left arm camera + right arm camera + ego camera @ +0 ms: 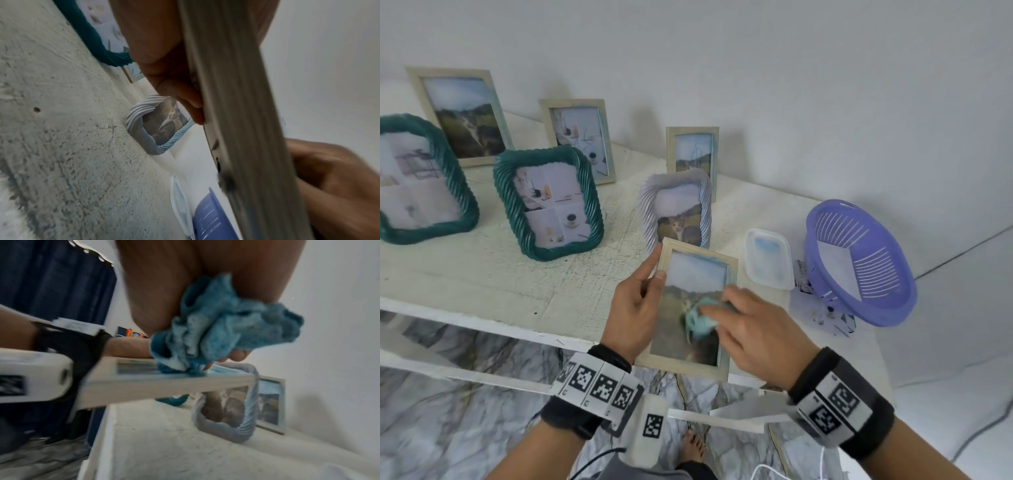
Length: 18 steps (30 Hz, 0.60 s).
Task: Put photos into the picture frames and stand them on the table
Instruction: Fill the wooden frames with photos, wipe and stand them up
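Left hand [635,310] grips the wooden frame [697,274] by its left long edge, fingers clamped, holding it tilted above the counter [500,274] near edge. Right hand [751,329], fingers closed on a bunched blue cloth [697,320], presses it on the glass. Long axis points away from the person, toward the standing frames.

1. Bare table [493,274] lies open along the near left edge.
2. Standing frames crowd the far side: green frame [548,202], ribbed white frame [675,205].
3. Lidded container [768,258] and purple basket [859,260] block the right.
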Each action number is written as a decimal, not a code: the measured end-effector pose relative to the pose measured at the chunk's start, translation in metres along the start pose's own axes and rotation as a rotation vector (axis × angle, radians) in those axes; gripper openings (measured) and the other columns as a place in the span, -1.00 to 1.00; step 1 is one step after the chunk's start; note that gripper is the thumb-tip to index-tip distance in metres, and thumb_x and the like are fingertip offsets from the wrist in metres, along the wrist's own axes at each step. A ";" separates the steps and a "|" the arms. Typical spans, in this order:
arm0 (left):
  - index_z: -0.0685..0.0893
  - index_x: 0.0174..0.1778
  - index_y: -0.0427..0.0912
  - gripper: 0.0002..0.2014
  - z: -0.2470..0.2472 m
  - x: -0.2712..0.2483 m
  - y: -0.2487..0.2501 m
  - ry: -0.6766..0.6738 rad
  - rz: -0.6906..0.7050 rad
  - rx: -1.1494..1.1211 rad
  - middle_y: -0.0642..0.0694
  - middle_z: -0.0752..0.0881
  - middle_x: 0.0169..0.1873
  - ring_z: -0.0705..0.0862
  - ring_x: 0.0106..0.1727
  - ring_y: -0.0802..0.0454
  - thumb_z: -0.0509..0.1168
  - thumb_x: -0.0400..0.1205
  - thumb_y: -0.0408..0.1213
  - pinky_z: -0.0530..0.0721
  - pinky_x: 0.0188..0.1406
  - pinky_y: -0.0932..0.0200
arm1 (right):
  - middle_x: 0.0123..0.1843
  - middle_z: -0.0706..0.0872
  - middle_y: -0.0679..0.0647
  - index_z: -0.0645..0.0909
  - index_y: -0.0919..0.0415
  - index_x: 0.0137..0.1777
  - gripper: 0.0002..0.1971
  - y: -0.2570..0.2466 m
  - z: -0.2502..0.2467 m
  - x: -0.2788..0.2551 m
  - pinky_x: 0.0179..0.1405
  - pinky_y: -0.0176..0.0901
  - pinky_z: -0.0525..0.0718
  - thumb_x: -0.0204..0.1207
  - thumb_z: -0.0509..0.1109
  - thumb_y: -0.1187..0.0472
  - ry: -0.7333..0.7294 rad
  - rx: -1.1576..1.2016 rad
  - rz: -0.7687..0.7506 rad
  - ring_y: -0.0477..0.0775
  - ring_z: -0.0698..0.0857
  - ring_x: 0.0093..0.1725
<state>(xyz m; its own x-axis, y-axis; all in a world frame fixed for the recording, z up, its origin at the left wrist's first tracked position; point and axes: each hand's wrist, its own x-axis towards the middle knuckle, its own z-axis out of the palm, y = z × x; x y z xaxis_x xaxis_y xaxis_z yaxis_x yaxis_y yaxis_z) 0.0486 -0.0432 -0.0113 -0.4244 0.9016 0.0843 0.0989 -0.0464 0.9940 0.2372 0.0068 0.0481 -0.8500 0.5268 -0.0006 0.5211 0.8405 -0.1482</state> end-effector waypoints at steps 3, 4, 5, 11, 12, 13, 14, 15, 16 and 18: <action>0.43 0.59 -0.22 -0.57 0.005 -0.004 0.016 -0.021 0.058 -0.033 -0.27 0.79 -0.23 0.71 -0.26 -0.13 0.15 0.77 -0.42 0.66 -0.26 -0.08 | -0.03 0.51 0.10 0.62 0.19 0.21 -0.74 0.008 -0.004 0.019 -0.43 -0.14 0.59 0.52 0.38 0.25 0.110 -0.066 0.172 0.11 0.61 -0.18; 0.43 0.59 -0.22 -0.57 0.006 -0.005 0.017 -0.021 0.053 -0.043 -0.35 0.75 -0.07 0.70 -0.08 -0.09 0.15 0.77 -0.43 0.63 -0.07 -0.13 | -0.01 0.52 0.11 0.62 0.21 0.22 -0.74 0.005 -0.004 0.025 -0.40 -0.15 0.54 0.53 0.38 0.25 0.134 -0.068 0.200 0.13 0.61 -0.16; 0.42 0.59 -0.20 -0.57 0.007 -0.004 0.016 -0.024 0.050 -0.057 -0.27 0.79 -0.18 0.21 -0.07 0.26 0.15 0.77 -0.43 0.64 -0.13 -0.13 | 0.00 0.52 0.12 0.62 0.22 0.23 -0.73 0.001 -0.004 0.030 -0.38 -0.16 0.51 0.55 0.36 0.25 0.152 -0.058 0.212 0.12 0.61 -0.15; 0.46 0.59 -0.06 -0.58 0.006 0.006 0.001 0.003 0.001 -0.152 -0.01 0.72 -0.39 0.46 -0.32 0.16 0.16 0.78 -0.31 0.52 -0.32 0.16 | 0.03 0.46 0.05 0.58 0.16 0.24 -0.73 -0.030 0.003 0.021 -0.38 -0.10 0.62 0.60 0.19 0.18 0.071 0.076 0.028 0.04 0.54 -0.18; 0.47 0.58 -0.02 -0.59 0.006 0.007 0.000 0.010 -0.007 -0.149 -0.02 0.61 -0.47 0.47 -0.38 0.07 0.17 0.78 -0.29 0.59 -0.36 0.08 | 0.03 0.48 0.04 0.59 0.15 0.23 -0.71 -0.030 0.004 0.014 -0.39 -0.12 0.63 0.59 0.16 0.16 0.048 0.072 -0.006 0.03 0.55 -0.18; 0.48 0.57 0.05 -0.59 0.006 0.006 -0.002 0.017 -0.012 -0.142 -0.05 0.52 -0.48 0.45 -0.41 0.02 0.18 0.77 -0.22 0.51 -0.38 0.07 | 0.03 0.50 0.03 0.60 0.13 0.22 -0.69 -0.028 0.003 0.008 -0.42 -0.17 0.62 0.58 0.13 0.14 0.023 0.053 -0.030 0.02 0.57 -0.17; 0.49 0.56 0.13 -0.57 0.007 0.006 -0.005 0.019 -0.016 -0.141 -0.10 0.50 -0.41 0.45 -0.36 -0.01 0.20 0.74 -0.09 0.52 -0.32 0.03 | 0.02 0.52 0.02 0.62 0.12 0.21 -0.67 -0.024 0.002 0.002 -0.44 -0.22 0.58 0.56 0.12 0.12 -0.006 0.025 -0.044 0.00 0.57 -0.18; 0.49 0.55 0.22 -0.54 0.007 0.006 -0.005 0.016 -0.024 -0.152 -0.10 0.53 -0.30 0.48 -0.28 -0.03 0.21 0.68 0.03 0.54 -0.22 -0.04 | 0.01 0.53 0.00 0.63 0.09 0.19 -0.67 -0.020 0.000 -0.003 -0.46 -0.26 0.51 0.54 0.12 0.11 -0.036 -0.006 -0.044 -0.02 0.57 -0.20; 0.48 0.53 0.30 -0.51 0.008 0.008 -0.007 0.019 -0.036 -0.159 -0.11 0.54 -0.21 0.51 -0.20 -0.06 0.21 0.63 0.11 0.58 -0.13 -0.11 | -0.01 0.53 -0.02 0.65 0.06 0.16 -0.67 -0.014 -0.002 -0.007 -0.46 -0.28 0.43 0.53 0.12 0.10 -0.059 -0.031 -0.031 -0.03 0.56 -0.22; 0.49 0.49 0.36 -0.54 0.011 0.012 -0.008 0.028 -0.054 -0.161 -0.09 0.55 -0.12 0.52 -0.10 -0.05 0.22 0.63 0.09 0.62 -0.04 -0.17 | -0.04 0.50 -0.05 0.64 0.02 0.18 -0.68 0.000 -0.007 -0.012 -0.43 -0.29 0.39 0.54 0.13 0.08 -0.044 -0.001 0.017 -0.05 0.53 -0.24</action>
<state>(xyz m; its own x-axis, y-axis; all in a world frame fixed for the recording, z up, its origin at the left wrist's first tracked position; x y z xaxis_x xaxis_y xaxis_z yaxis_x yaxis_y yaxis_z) 0.0525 -0.0275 -0.0186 -0.4504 0.8923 0.0307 -0.0688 -0.0689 0.9952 0.2480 0.0009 0.0548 -0.8436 0.5350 -0.0465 0.5355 0.8317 -0.1468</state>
